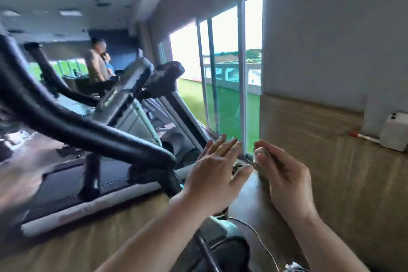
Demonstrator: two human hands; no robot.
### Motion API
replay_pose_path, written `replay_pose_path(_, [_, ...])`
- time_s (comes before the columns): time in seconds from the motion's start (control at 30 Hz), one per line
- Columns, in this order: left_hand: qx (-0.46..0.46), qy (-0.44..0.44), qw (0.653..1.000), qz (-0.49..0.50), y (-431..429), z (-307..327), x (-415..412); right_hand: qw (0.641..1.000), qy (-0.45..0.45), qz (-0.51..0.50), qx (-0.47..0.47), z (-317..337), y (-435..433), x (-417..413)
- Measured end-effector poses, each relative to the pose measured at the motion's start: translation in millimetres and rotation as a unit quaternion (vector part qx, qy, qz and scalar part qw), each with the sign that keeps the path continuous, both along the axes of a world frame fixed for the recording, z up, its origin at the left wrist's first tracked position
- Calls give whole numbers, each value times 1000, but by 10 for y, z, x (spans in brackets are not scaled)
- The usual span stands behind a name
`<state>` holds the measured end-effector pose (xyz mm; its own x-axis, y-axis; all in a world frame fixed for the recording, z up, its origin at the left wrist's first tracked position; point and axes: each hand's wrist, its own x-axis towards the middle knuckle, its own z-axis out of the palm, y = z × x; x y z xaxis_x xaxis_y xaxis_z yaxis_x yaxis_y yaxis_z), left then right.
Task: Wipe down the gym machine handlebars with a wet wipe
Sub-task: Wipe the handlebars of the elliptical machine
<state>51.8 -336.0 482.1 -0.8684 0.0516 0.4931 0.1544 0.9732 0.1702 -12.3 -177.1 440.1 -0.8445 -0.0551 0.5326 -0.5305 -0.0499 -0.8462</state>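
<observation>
the black padded handlebar point(88, 130) sweeps down from the upper left and bends just left of the left hand point(217, 168). its lower stretch passes behind that hand's wrist. whether the hand touches the bar cannot be told through the blur.

both hands are raised side by side in front of the sliding window point(227, 73), close together but apart. the left hand is spread with its fingers straight and holds nothing. the right hand point(280, 174) is on the far side of the left from the handlebar, with its fingers curled inward. a thin dark sliver shows at its fingertips, too blurred to name, so whether it holds anything cannot be told.

under the handlebar lies the dark belt of a treadmill point(88, 185), set on the wooden floor point(110, 238). more treadmills stand in a row beyond it, and a person point(95, 62) stands on one far back.

at the right end of the ledge atop the wood wall panel point(331, 183) sits a white box point(395, 131). a red-tipped pen point(364, 137) lies just beside it. a thin cable point(260, 238) curves between the forearms.
</observation>
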Motion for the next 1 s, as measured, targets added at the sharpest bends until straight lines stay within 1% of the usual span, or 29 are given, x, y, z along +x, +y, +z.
replay_pose_path(0.1, [-39, 22, 997, 56, -239, 324, 393, 998, 29, 59, -11, 249, -383, 143])
replay_pose_path(0.17, [-64, 30, 994, 78, -332, 512, 646, 994, 49, 96, -10, 428, -613, 266])
replay_pose_path(0.23, [-109, 50, 988, 96, -394, 656, 879, 988, 68, 136, -21, 609, -826, 421])
replay_pose_path(0.37, [-168, 126, 969, 134, -602, 948, 1328, 976, 89, 191, -53, 938, -1217, 739])
replay_pose_path(0.5, [-197, 182, 949, 165, -952, 1238, 1758, 963, 131, 223, -71, 1190, -1584, 1024])
replay_pose_path(0.63, [-220, 230, 937, 141, -1308, 1444, 2053, 961, 183, 195, -74, 1490, -1902, 1354])
replay_pose_path(0.73, [-228, 253, 932, 128, -1600, 1564, 2175, 957, 238, 144, -81, 1660, -2121, 1544])
replay_pose_path(0.83, [-207, 250, 942, 83, -1803, 1583, 2230, 944, 309, 90, -75, 1658, -2254, 1723])
replay_pose_path(0.9, [-159, 238, 958, 28, -1849, 1553, 2223, 938, 331, 102, -28, 1481, -2248, 1818])
replay_pose_path(0.93, [-137, 234, 962, 6, -1859, 1537, 2213, 932, 346, 108, 12, 1351, -2239, 1849])
replay_pose_path(1.0, [-104, 233, 967, -21, -1866, 1516, 2179, 910, 396, 89, 86, 1148, -2210, 1895])
